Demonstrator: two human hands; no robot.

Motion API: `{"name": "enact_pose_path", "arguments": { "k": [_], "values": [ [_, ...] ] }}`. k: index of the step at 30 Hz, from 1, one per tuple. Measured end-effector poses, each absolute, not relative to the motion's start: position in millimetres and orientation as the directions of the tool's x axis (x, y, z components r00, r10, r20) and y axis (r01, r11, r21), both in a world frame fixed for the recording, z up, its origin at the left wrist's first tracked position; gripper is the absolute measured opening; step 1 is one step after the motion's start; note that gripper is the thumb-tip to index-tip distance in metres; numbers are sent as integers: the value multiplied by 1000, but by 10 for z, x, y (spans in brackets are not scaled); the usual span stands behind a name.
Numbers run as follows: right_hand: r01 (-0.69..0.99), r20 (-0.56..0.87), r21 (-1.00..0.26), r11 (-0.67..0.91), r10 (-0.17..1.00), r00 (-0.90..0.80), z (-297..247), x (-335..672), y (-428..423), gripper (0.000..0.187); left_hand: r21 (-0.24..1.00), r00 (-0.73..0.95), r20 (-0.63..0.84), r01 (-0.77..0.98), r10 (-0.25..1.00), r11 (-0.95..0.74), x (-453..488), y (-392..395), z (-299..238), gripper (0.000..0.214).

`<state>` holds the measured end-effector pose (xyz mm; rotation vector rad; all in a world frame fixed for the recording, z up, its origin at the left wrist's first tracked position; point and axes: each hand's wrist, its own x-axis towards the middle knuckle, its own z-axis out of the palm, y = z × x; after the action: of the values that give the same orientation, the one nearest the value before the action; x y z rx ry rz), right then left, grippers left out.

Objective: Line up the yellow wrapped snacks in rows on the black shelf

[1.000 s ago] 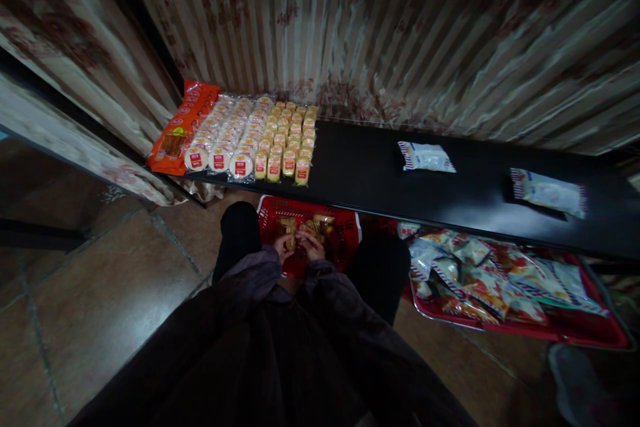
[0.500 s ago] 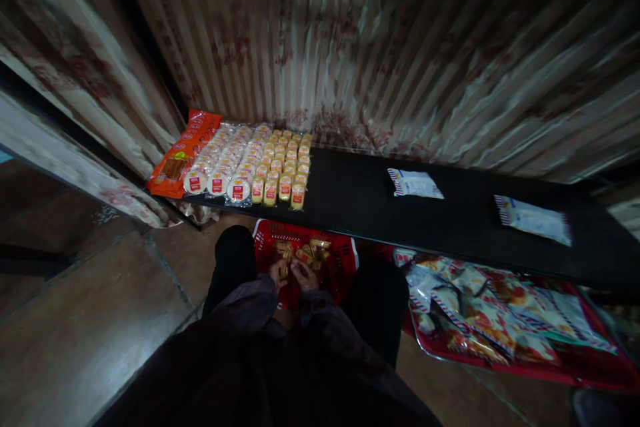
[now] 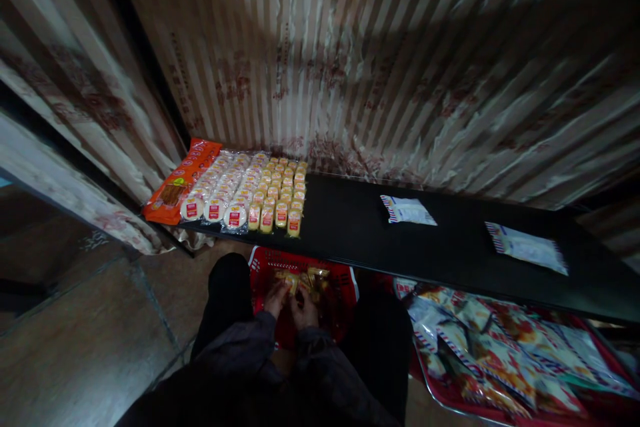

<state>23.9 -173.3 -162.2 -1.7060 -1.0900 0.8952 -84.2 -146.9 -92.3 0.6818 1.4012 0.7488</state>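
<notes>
Over a red basket (image 3: 345, 280) between my knees, my left hand (image 3: 275, 300) is closed on a small yellow wrapped cake (image 3: 291, 281). My right hand (image 3: 304, 310) is beside it with bent fingers closed at the right end of the same packet; dim light blurs their exact grip. More yellow wrapped cakes (image 3: 318, 273) lie loose in the basket beyond my fingertips. Above the basket, on a black shelf (image 3: 345, 213), similar yellow cakes (image 3: 281, 215) stand in tight rows, next to rows of round white wrapped cakes (image 3: 215, 209).
An orange snack bag (image 3: 183, 181) lies at the shelf's left end. Two white packets (image 3: 410, 210) lie apart farther right. Under the shelf at right, a red basket (image 3: 425, 373) holds several striped snack bags (image 3: 500, 353). A striped curtain (image 3: 320, 80) hangs behind the shelf.
The view has tilted up, so the shelf and basket appear lower. My hands have come together around one yellow cake, where before each was at separate packets.
</notes>
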Motion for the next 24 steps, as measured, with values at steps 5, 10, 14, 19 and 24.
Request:
{"name": "enact_pose_path", "arguments": {
  "k": [5,10,14,19,24],
  "values": [
    [382,2,-917,-115,956,292,-1441,217,-1724,50,843,-63,-530,-142,846,518,-803,-1418,-840,32],
    [484,97,-873,-65,949,301,-1253,215,-1693,46,901,-62,-420,-149,905,408,-754,-1423,-775,30],
    [534,139,-843,-64,933,331,-1173,222,-1667,50,944,-79,-328,-1,941,329,-750,-1436,-598,30],
    [502,134,-862,-64,928,348,-1052,209,-1591,60,963,-66,-228,129,971,235,-750,-1421,-356,40],
    [417,114,-908,-47,928,354,-834,196,-1450,57,971,-76,-219,82,973,225,-774,-1382,-237,39]
  ]
}}
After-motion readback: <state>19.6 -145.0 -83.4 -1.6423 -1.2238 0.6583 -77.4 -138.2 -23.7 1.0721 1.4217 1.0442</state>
